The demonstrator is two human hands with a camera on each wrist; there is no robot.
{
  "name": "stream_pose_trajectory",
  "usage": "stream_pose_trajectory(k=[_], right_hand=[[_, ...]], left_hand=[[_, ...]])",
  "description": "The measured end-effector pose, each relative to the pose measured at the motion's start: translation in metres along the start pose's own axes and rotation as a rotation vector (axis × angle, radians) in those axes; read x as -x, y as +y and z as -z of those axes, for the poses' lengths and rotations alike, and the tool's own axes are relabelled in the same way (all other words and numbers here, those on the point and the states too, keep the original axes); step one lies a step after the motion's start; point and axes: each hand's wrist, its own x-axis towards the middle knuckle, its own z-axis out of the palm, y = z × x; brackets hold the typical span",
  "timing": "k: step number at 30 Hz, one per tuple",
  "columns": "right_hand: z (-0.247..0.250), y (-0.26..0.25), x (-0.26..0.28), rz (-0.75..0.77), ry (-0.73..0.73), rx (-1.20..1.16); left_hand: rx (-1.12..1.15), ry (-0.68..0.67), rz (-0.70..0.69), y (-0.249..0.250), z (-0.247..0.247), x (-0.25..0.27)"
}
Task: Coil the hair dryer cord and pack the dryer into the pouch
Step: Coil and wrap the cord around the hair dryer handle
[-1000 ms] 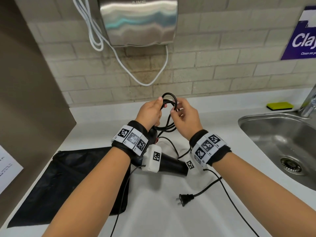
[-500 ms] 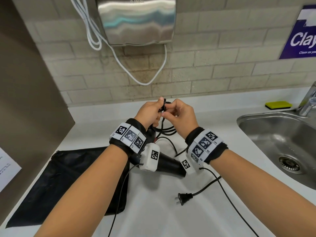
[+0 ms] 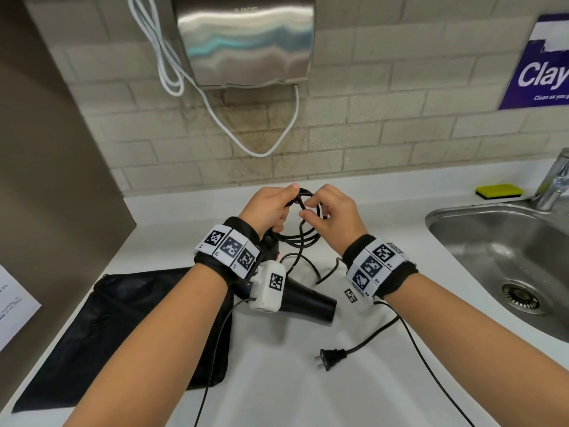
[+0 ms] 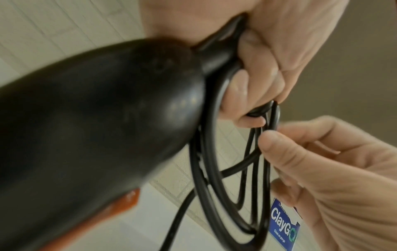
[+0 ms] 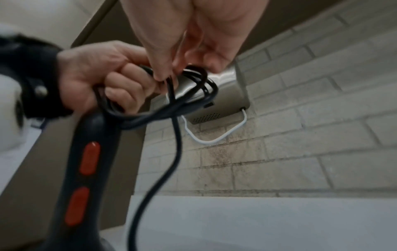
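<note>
Both hands (image 3: 271, 209) lower, cord (image 3: 303, 238) loop wider

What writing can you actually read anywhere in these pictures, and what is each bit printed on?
"Clay", cut off at the picture's edge: blue sign on the tiled wall, head view.
"ClayGO", last letter a round logo: same sign, left wrist view.
"Clean as you g", cut off: small line beneath it, head view.
"AIKE", faint and uncertain: steel hand dryer.
Wristband tags: too small.
Paper sheet: too small.
</note>
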Motion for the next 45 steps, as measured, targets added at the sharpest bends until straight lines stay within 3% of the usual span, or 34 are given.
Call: stream_pose_trajectory(k=[4,10,14,23,29,34,39,42,45], right_hand=[[0.004,0.002,-0.004,-0.109,-0.096,0.014],[0.005,0.002,-0.020,-0.291,-0.411,-0.398],[0.004,0.008,-0.020,-0.344,-0.536,-0.368],[0.011,0.003,-0.024,-0.195,-0.480,-0.033],[0.021,0.002,-0.021,-0.327,-0.489,-0.232],[0.025,0.008,-0.019,-0.398,-0.476,-0.198],[0.025,0.008,-0.031,-0.300,-0.285,0.086],[0.026,-0.005,-0.040,-0.188,-0.156,0.112],[0.023,-0.017,-0.043,-0.098,-0.121,0.124]], left_hand=[[-0.024,-0.028,-0.005,0.001,0.000,0.003],[-0.055,-0.115,-0.025,-0.001,0.006,0.005],[-0.056,-0.149,-0.013,-0.001,0.009,0.007],[0.018,0.051,-0.008,0.000,0.003,0.003],[0.036,0.024,-0.024,-0.002,0.008,0.000],[0.028,-0.068,-0.008,-0.004,0.013,0.002],[-0.131,-0.217,0.032,0.001,0.008,0.001],[-0.211,-0.298,0.053,0.003,0.009,-0.001],[-0.298,-0.342,0.060,0.007,0.007,0.000]])
